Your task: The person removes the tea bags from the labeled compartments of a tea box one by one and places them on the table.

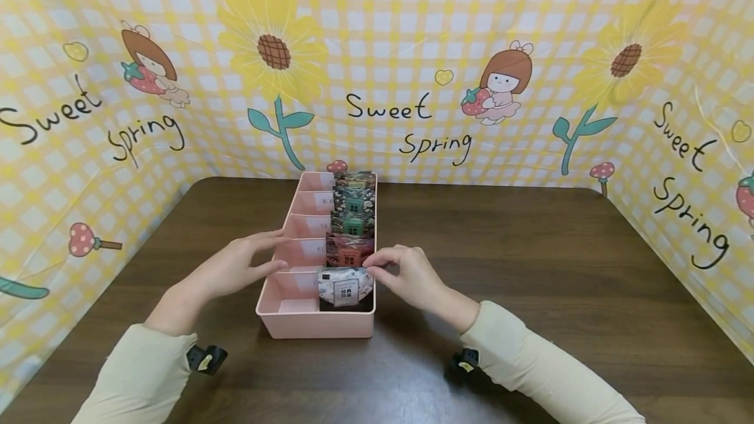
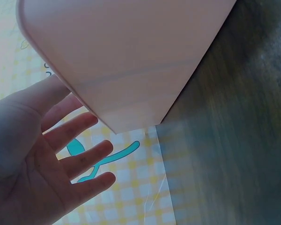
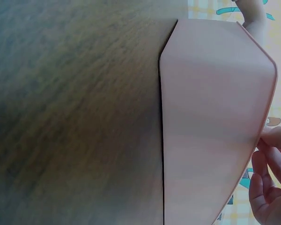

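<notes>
A pink divided storage box (image 1: 347,324) stands on the table, its right column filled with upright sachets. At the front right compartment, my right hand (image 1: 409,273) pinches the top right corner of a white patterned sachet (image 1: 346,288) between thumb and index finger. Behind it are a red sachet (image 1: 351,256), a green sachet (image 1: 353,225) and further dark green ones. My left hand (image 1: 238,264) is at the box's left rim, fingers spread and holding nothing. In the left wrist view, the left fingers (image 2: 86,157) extend loosely beside the box wall.
The left column has several pink compartments (image 1: 297,286) with small labels on their dividers. Brown wooden tabletop (image 1: 501,234) surrounds the box, and a yellow checked cloth (image 1: 377,51) hangs behind and at both sides.
</notes>
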Action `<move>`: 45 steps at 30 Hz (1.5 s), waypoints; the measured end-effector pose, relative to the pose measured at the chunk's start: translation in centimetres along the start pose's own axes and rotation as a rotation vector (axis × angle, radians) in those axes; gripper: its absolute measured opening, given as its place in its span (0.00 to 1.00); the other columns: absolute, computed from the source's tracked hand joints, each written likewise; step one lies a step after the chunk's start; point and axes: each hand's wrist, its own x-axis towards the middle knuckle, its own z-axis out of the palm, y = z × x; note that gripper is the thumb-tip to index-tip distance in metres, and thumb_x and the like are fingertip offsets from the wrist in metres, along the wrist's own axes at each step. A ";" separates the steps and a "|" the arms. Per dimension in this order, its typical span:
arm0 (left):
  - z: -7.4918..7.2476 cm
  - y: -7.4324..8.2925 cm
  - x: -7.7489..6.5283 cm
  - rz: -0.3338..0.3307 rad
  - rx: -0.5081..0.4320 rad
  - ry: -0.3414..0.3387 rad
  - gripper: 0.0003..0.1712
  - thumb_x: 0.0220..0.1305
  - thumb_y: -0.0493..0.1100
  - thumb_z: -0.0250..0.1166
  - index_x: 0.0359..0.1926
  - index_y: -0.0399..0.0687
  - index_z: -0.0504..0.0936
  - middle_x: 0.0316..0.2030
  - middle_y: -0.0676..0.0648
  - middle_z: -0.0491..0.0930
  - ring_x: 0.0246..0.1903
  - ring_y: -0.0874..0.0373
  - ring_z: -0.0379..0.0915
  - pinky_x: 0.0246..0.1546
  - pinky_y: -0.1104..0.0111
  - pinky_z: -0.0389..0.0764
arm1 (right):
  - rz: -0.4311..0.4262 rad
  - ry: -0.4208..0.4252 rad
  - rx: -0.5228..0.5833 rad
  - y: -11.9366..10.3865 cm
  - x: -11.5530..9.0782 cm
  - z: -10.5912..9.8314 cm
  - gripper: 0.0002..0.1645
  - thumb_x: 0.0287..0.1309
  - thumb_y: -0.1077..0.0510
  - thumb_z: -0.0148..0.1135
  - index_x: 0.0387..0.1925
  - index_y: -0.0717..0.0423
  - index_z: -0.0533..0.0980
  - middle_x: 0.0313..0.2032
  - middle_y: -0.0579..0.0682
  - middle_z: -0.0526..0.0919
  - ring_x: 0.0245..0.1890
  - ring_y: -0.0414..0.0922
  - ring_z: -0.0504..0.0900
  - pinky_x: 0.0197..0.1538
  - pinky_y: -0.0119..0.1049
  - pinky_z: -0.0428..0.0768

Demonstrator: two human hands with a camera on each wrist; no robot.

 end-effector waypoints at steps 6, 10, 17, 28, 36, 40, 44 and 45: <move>0.0 -0.2 0.0 0.007 0.005 0.007 0.28 0.64 0.47 0.60 0.61 0.37 0.71 0.61 0.33 0.69 0.62 0.37 0.63 0.61 0.45 0.65 | 0.004 0.023 -0.024 -0.1 0.1 -0.1 0.04 0.55 0.63 0.63 0.32 0.56 0.83 0.32 0.49 0.87 0.35 0.42 0.84 0.42 0.33 0.83; -0.1 -0.1 0.0 -0.003 -0.001 -0.002 0.28 0.63 0.47 0.60 0.61 0.38 0.71 0.61 0.33 0.70 0.62 0.37 0.63 0.61 0.44 0.65 | 0.019 0.037 -0.044 -0.3 0.2 -0.3 0.04 0.55 0.61 0.64 0.33 0.56 0.83 0.33 0.49 0.87 0.37 0.43 0.84 0.43 0.34 0.83; -0.1 -0.1 0.1 -0.010 -0.005 -0.010 0.28 0.63 0.46 0.61 0.61 0.37 0.71 0.60 0.33 0.70 0.62 0.37 0.64 0.61 0.44 0.65 | 0.067 0.050 0.030 -0.9 0.4 -1.2 0.05 0.55 0.61 0.64 0.34 0.56 0.83 0.33 0.50 0.87 0.34 0.42 0.84 0.40 0.32 0.83; -0.3 0.1 0.1 -0.014 -0.014 -0.021 0.29 0.61 0.45 0.62 0.61 0.37 0.71 0.60 0.34 0.71 0.62 0.37 0.64 0.61 0.44 0.66 | 0.094 0.104 0.067 -1.9 0.9 -3.1 0.05 0.56 0.60 0.64 0.33 0.56 0.83 0.33 0.50 0.87 0.34 0.42 0.84 0.42 0.40 0.83; -0.3 0.1 0.1 -0.015 -0.017 -0.021 0.28 0.61 0.45 0.63 0.60 0.37 0.71 0.60 0.34 0.71 0.62 0.37 0.64 0.61 0.44 0.66 | 0.127 0.143 0.092 -2.4 1.1 -5.3 0.05 0.56 0.60 0.63 0.35 0.54 0.83 0.33 0.49 0.87 0.33 0.41 0.83 0.39 0.36 0.82; -0.2 0.1 0.1 -0.011 -0.012 -0.018 0.28 0.61 0.45 0.62 0.60 0.37 0.71 0.60 0.34 0.71 0.62 0.37 0.64 0.61 0.44 0.66 | 0.143 0.157 0.103 -2.5 1.0 -6.2 0.06 0.56 0.59 0.63 0.36 0.54 0.83 0.34 0.49 0.87 0.33 0.40 0.82 0.36 0.30 0.79; -0.1 0.0 0.2 -0.004 -0.010 -0.012 0.28 0.61 0.45 0.62 0.60 0.37 0.71 0.59 0.35 0.72 0.61 0.38 0.65 0.61 0.45 0.66 | 0.152 0.163 0.109 -2.4 1.0 -6.9 0.06 0.56 0.59 0.64 0.36 0.54 0.83 0.34 0.49 0.87 0.33 0.39 0.81 0.36 0.29 0.78; -0.1 0.0 0.2 -0.001 -0.010 -0.010 0.28 0.61 0.45 0.62 0.60 0.36 0.71 0.59 0.35 0.72 0.61 0.38 0.65 0.61 0.45 0.66 | 0.151 0.164 0.106 -2.3 1.0 -7.0 0.06 0.56 0.59 0.64 0.36 0.54 0.83 0.34 0.49 0.87 0.33 0.39 0.81 0.36 0.29 0.78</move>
